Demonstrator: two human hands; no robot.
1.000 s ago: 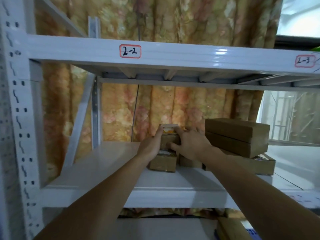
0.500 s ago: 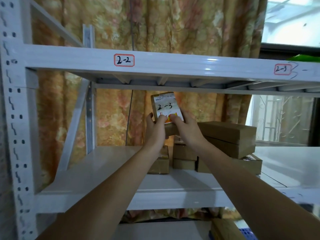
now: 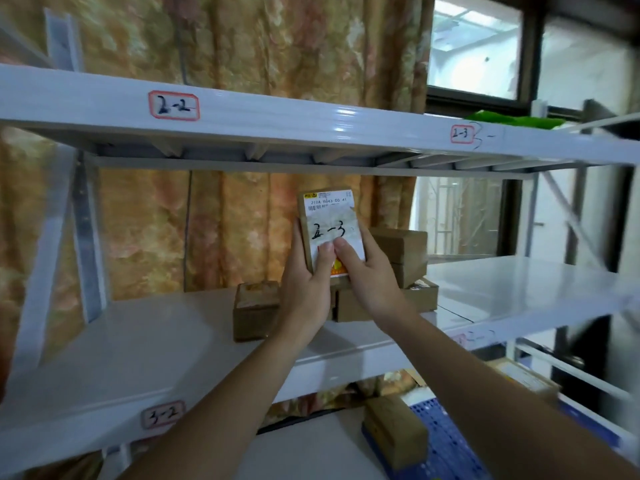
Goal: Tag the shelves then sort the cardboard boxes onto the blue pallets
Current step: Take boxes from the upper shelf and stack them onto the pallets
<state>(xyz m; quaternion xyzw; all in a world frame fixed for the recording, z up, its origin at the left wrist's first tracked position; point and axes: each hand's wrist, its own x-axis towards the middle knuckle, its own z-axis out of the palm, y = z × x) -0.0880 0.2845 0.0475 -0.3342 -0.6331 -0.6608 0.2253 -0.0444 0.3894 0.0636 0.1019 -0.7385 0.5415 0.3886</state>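
- Both hands hold one small brown cardboard box with a white shipping label (image 3: 330, 226) upright in the air, its label face turned to the camera; "2-3" is handwritten on the label just above the thumbs.
- The left hand (image 3: 304, 285) curls round the box's left edge, thumb pressed on the label's lower part.
- The right hand (image 3: 370, 275) curls round the right edge, its thumb lying beside the left thumb, touching it.
- Below and behind the fingers, more plain brown cardboard boxes (image 3: 254, 310) sit on the white metal shelf (image 3: 156, 341), stacked behind the right hand.
- Above the fingers, the upper white shelf beam (image 3: 311, 123) carries red-edged tags "2-2" (image 3: 174, 106) and "2-3" (image 3: 462, 134).
- Far below the wrists, a blue perforated plastic pallet (image 3: 450, 441) bears another brown box (image 3: 394, 434).
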